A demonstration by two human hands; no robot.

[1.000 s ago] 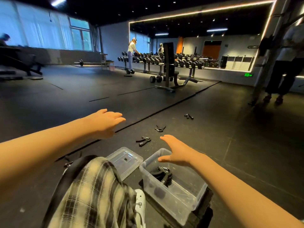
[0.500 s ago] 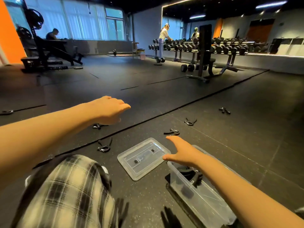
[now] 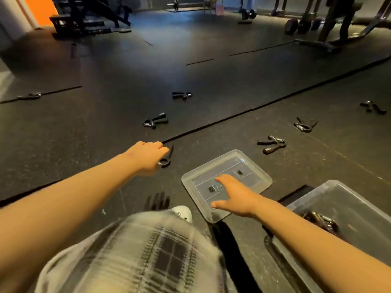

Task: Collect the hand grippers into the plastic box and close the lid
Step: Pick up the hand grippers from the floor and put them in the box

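Left hand (image 3: 146, 158) grasped a black coil-spring hand gripper (image 3: 166, 161) by its handle (light and stiff, I judged), right hand (image 3: 234, 196) released.

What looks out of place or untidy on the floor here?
Several hand grippers lie scattered across the floor instead of in the plastic box, which holds some. Its lid lies flat on the floor beside it. The left hand grips one gripper; nothing looks damaged.
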